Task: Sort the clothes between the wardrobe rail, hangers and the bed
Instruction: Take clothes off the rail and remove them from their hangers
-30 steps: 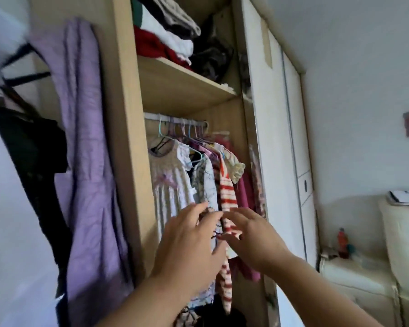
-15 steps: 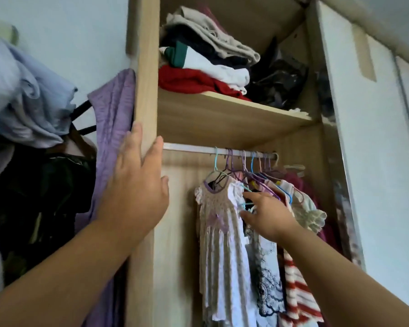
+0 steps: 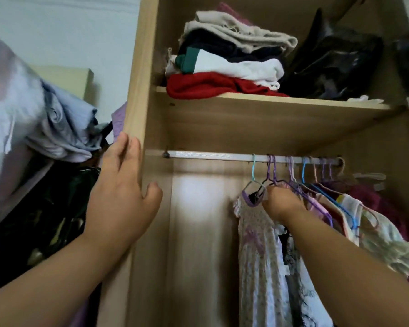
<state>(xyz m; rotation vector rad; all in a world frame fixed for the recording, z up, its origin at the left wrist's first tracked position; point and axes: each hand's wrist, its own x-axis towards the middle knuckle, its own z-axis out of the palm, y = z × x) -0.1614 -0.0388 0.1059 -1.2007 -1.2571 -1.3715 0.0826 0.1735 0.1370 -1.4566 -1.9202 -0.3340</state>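
A metal wardrobe rail (image 3: 213,156) runs under a wooden shelf, with several coloured hangers bunched at its right end. A pale floral dress with a purple neckline (image 3: 257,244) hangs leftmost. My right hand (image 3: 281,204) reaches up among the hangers just right of that neckline, its fingers curled round a purple hanger (image 3: 273,175) near the dress's collar. My left hand (image 3: 121,194) rests flat with straight fingers against the wardrobe's wooden side panel (image 3: 137,79). More garments (image 3: 368,223) hang to the right. The bed is out of view.
Folded clothes (image 3: 229,60) and a black bag (image 3: 335,64) sit on the shelf (image 3: 269,119) above the rail. Left of the wardrobe hang a light blue garment (image 3: 57,123), a dark garment (image 3: 43,208) and a purple one. The rail's left half carries no hangers.
The view has tilted up and closer to the rail. My right hand rose from the dresses' lower parts to the hangers. My left hand moved onto the side panel.
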